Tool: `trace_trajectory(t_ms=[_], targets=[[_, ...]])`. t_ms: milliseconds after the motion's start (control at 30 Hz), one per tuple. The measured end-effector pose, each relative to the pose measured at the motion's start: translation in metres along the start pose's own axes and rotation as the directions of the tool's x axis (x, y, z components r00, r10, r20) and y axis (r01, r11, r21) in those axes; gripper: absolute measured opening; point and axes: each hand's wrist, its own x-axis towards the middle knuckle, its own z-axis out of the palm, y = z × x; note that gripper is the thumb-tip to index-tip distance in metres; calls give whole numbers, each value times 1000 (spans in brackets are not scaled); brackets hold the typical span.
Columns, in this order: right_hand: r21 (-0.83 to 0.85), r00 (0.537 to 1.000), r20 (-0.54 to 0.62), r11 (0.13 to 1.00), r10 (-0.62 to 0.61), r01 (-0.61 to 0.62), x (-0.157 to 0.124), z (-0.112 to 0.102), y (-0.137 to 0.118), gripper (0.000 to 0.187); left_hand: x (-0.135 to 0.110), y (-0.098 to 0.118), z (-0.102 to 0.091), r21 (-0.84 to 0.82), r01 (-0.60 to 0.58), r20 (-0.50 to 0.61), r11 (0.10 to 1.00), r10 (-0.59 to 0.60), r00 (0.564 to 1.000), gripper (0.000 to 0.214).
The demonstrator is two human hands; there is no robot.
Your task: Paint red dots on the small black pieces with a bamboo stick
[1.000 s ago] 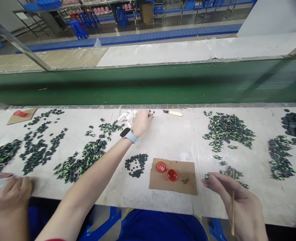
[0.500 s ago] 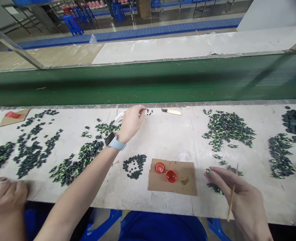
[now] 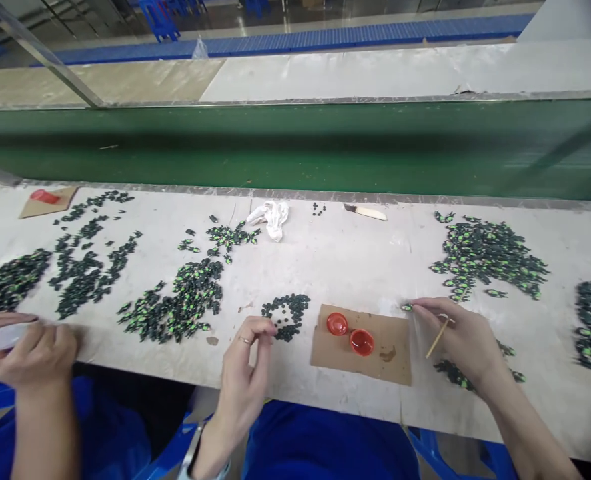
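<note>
My left hand [image 3: 248,367] is closed in a pinch right beside a ring of small dark discs [image 3: 290,320]; anything between its fingertips is too small to make out. My right hand [image 3: 460,333] pinches a small black-and-green piece [image 3: 406,307] between thumb and index finger. The same hand also keeps a thin wooden stick [image 3: 436,339] across its fingers. Between my hands lies a cardboard piece [image 3: 320,353] bearing a red cup [image 3: 362,343] with red liquid and a red lid [image 3: 336,324]. More black-and-green pieces [image 3: 455,375] lie under my right wrist.
Piles of black-and-green pieces lie to the left [image 3: 185,300] and right [image 3: 490,257]. A white cloth [image 3: 274,219] and a brush [image 3: 365,212] rest near the green conveyor belt [image 3: 285,153]. At far left, another person's hands [image 3: 40,353] hold a whitish round object.
My left hand has drawn back from the table's far side, uncovering the cloth, to the disc ring. My right hand, still holding the piece and stick, has shifted slightly up. The view has tilted down.
</note>
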Motion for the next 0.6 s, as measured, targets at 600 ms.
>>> trace_trajectory(t_ms=[600], targets=[[-27,963,-234,989,133,-143,-41,-7,-40,32,-27,-21,21,256,14,54,966,-29,998,10]])
